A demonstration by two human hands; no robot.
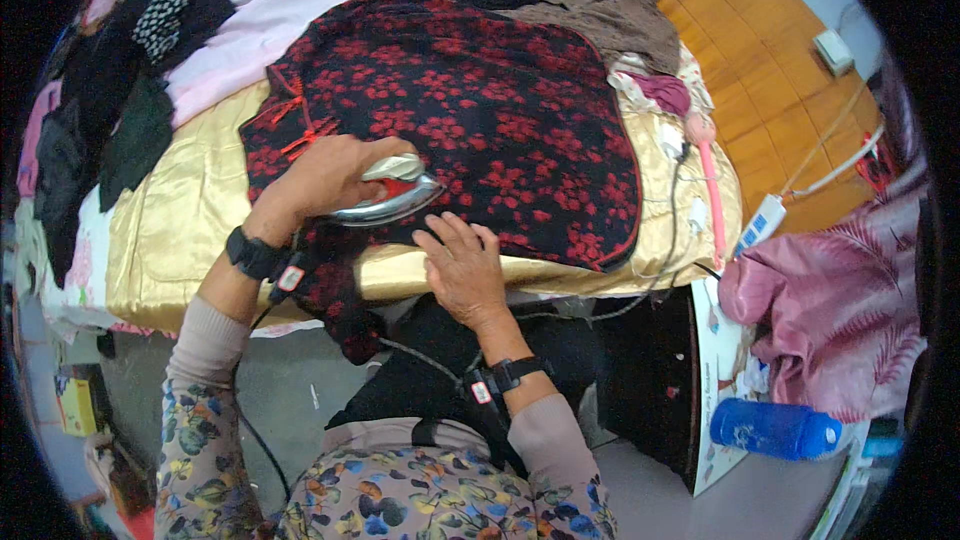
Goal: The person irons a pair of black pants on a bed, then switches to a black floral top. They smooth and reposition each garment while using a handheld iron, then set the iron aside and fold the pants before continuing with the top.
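Note:
A black garment with red flowers (480, 120) and red edging is spread over a gold satin cloth (190, 230) on the table. Red knotted trims show at its left side, and a part of it hangs over the front edge. My left hand (335, 175) is closed round the pale handle of a small electric iron (395, 205), whose silver base lies against the garment's lower left area. Just right of the iron, my right hand (462, 270) rests with outstretched fingers on the garment's near edge and holds nothing.
Dark clothes (100, 110) and a pink cloth (240, 50) lie at the left and back. A grey cord (640, 302) runs along the front edge. At right are a power strip (760, 225), a pink-handled tool (705, 155), a mauve cloth (830, 310) and a blue bottle (770, 428).

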